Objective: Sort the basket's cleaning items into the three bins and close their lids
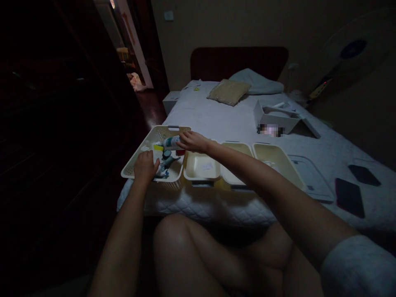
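Note:
My right hand is closed around one end of a white bottle with a teal label, held over the cream basket. My left hand is at the basket's near left side, fingers curled. A white item shows beside its fingertips; whether it is gripped I cannot tell. Inside the basket lie a yellow item, a dark teal item and several small things that the dim light blurs. Right of the basket stands a cream bin with a small white paper in it.
Two more cream bins continue the row along the bed's front edge. Beyond them are a clear lid, two dark flat objects, an open white box and a beige pillow. A fan stands at right.

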{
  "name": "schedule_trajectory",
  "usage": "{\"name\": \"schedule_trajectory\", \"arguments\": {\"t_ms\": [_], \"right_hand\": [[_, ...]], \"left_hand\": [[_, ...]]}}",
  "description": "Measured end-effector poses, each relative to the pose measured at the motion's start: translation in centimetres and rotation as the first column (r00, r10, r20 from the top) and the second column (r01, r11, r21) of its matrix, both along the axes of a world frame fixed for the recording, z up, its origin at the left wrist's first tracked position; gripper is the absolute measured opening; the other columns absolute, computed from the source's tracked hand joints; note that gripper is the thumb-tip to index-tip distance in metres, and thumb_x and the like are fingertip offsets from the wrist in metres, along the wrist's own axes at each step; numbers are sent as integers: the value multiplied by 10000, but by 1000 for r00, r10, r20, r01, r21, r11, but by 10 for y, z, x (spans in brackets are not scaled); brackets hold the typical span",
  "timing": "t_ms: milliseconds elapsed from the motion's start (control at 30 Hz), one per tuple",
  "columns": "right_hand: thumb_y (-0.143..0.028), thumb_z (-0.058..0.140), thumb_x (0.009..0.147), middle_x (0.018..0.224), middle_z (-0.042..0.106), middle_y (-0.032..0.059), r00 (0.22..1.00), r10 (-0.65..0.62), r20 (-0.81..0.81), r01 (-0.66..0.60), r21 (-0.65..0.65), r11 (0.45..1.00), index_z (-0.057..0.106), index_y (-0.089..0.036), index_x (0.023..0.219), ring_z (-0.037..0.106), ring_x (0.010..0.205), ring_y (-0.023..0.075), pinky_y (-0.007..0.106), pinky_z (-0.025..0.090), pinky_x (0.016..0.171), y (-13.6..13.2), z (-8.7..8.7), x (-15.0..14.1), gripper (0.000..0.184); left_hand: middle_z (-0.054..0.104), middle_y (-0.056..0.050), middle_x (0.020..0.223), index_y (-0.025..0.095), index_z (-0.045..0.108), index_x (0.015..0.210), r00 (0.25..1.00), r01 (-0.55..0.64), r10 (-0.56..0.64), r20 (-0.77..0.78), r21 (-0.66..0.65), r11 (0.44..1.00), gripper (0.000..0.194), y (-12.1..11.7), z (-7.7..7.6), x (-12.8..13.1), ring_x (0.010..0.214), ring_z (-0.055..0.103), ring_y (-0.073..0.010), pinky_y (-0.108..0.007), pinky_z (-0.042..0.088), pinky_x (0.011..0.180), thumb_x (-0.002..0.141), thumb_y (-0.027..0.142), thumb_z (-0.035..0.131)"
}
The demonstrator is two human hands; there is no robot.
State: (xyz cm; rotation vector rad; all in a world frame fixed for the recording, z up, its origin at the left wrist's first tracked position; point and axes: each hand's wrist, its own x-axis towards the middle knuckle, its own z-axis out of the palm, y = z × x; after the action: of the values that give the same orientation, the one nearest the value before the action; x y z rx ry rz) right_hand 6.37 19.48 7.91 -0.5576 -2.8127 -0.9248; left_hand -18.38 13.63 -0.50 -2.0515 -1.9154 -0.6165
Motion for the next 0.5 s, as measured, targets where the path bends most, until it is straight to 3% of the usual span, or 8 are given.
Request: {"name": "schedule_trajectory", "arguments": {"t_ms": [100,267,367,500], "right_hand": [[-197,283,929,1042,540,162,994,112,2,-112,66,992,445,-128,1145,507,917,214,412,422,739,-4,9,19,279],[-193,262,937,1117,525,162,969,238,72,-244,87,966,440,-143,1173,510,970,199,418,412,795,-19,29,43,300],[-173,278,925,1178,506,138,960,254,117,-258,22,966,422,-190,1217,483,1036,198,435,388,856,-36,42,54,326],[-177,310,905,1290,440,92,968,186,169,-164,-137,977,376,-270,1278,385,1176,214,442,347,921,-58,54,65,390]], "left_hand": [[442,-245,1278,36,390,1273,991,135,-134,-23,85,987,650,-3,14,16,1244,367,-352,-469,317,1003,782,451,484],[335,-241,1375,62,338,1302,941,337,-332,-66,92,937,759,-5,32,57,1316,266,-342,-469,277,1041,716,471,593],[417,-235,1304,66,354,1276,944,329,-327,-30,81,941,701,-8,36,82,1252,362,-334,-447,328,1002,720,414,602],[500,-192,1198,97,391,1234,968,245,-246,43,46,969,614,-21,37,102,1143,461,-305,-395,375,942,724,374,590]]}}
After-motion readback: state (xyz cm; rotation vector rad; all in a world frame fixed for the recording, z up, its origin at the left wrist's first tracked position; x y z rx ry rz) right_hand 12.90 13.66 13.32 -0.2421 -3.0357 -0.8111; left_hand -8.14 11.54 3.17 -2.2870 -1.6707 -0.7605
